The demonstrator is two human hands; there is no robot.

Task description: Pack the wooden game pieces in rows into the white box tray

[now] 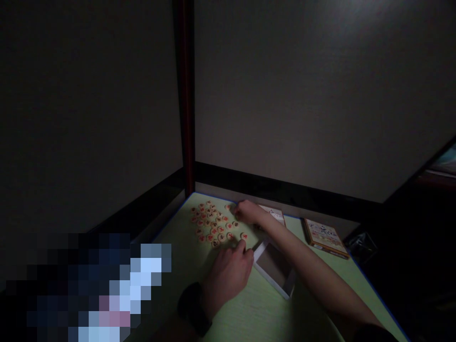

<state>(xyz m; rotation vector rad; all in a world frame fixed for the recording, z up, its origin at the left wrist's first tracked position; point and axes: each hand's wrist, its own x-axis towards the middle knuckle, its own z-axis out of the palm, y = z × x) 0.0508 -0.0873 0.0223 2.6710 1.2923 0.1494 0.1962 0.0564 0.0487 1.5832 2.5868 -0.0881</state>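
Many round Xiangqi pieces [214, 231], pale with red or black characters, lie loosely spread on a light green table. My left hand [230, 270], with a black watch on its wrist, is low over the table at the near side of the pieces. Its fingers are bent together, close to a red-marked piece [244, 236]; what they hold, if anything, is hidden. Reaching across to the far right side of the pieces, my right hand [248, 211] has its fingers curled down, and anything in them is hidden. An open white box tray [272, 280] sits under my right forearm.
A printed box [326, 236] lies at the table's right edge, and another printed box [276, 213] is partly behind my right arm. Walls meet in a corner behind the green table [245, 313]. A dark plastic-like wrapper [361, 247] is beyond the right edge. Lighting is dim.
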